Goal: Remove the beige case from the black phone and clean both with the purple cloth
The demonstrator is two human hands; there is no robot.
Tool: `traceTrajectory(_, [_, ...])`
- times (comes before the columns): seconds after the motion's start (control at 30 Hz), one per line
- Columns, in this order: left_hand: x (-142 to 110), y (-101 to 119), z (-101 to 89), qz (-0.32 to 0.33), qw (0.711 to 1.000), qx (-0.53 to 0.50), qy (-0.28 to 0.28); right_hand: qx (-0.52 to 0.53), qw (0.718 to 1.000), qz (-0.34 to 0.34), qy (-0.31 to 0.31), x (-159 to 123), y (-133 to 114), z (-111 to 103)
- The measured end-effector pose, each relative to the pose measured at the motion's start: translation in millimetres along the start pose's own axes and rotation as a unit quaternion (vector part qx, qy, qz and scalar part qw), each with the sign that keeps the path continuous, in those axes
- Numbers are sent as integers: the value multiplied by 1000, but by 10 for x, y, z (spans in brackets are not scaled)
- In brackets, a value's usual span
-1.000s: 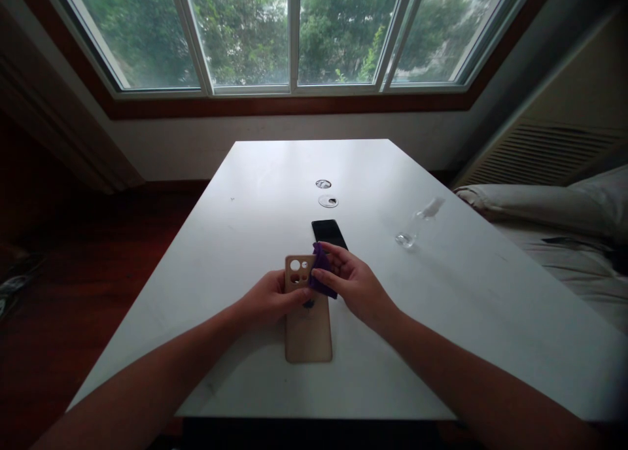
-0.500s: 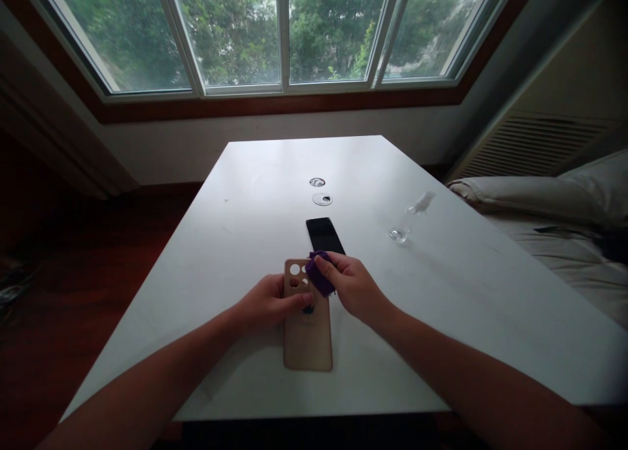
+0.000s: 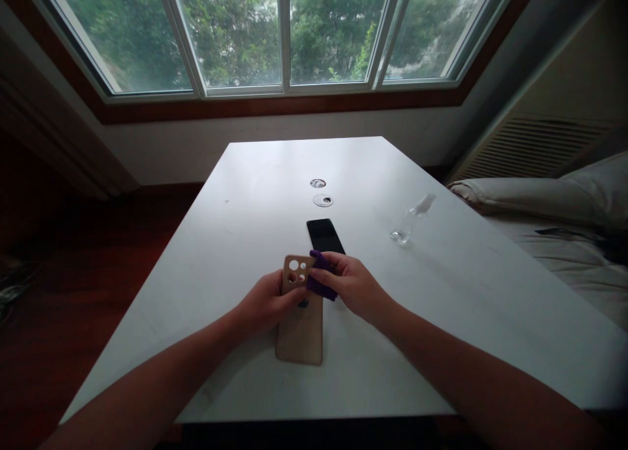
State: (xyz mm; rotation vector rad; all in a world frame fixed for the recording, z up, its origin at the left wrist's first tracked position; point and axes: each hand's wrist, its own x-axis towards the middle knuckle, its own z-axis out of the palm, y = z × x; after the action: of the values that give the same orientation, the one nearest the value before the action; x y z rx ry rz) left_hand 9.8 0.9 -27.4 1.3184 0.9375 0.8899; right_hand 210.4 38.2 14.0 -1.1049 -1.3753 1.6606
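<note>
Our left hand pinches the upper left side of the tan phone case, thumb across its back. Our right hand pinches the purple cloth between thumb and fingers, against the case's upper right edge, beside the camera holes. Just beyond our hands, the black phone lies on the white desk. Farther out and to the right of our hands, a clear spray bottle lies on its side.

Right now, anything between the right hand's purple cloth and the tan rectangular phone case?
Nothing visible: the purple cloth in the right hand overlaps the tan phone case at its upper right edge. The left hand holds the opposite edge; the black phone lies beyond.
</note>
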Motion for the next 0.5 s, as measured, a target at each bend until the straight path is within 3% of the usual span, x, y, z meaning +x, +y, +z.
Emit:
traceTrajectory(0.23, [-1, 46, 54, 0, 999, -20, -35, -106, 991, -52, 60, -5, 7, 23])
traceTrajectory(0.33, [-7, 80, 89, 4, 998, -57, -23, -68, 994, -61, 52, 11, 1, 9])
traceTrajectory(0.5, [-27, 128, 80, -25, 993, -104, 40, 42, 999, -19, 15, 16, -8, -18])
